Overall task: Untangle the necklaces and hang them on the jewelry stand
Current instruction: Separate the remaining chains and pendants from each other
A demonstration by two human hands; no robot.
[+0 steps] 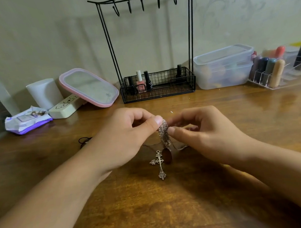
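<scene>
Necklaces (pixel 163 131) bunched in a silvery tangle, held up just above the wooden table (pixel 156 207) between both hands. Left hand (pixel 128 137) pinching the top of the tangle with thumb and forefinger, other fingers curled. Right hand (pixel 202 132) pinching the same clump from the other side, thumb tip pressed against the chains. Silver cross pendant (pixel 159 164) hanging below the tangle, lower end resting on the table. Dark oval pendant (pixel 167 156) dangling just beside the cross, touching it. Thin loose chain strands trailing out under both hands. Black cord (pixel 84 141) lying on the table, partly hidden behind the left wrist.

Jewelry stand (pixel 149 44) upright at the back against the wall, five hooks (pixel 142 3) along its top bar, all bare. Nail polish bottles (pixel 143 82) standing in its wire basket base. Pink-rimmed mirror (pixel 88 87) leaning to the left of the stand, clear plastic boxes (pixel 224 67) stacked to the right.
</scene>
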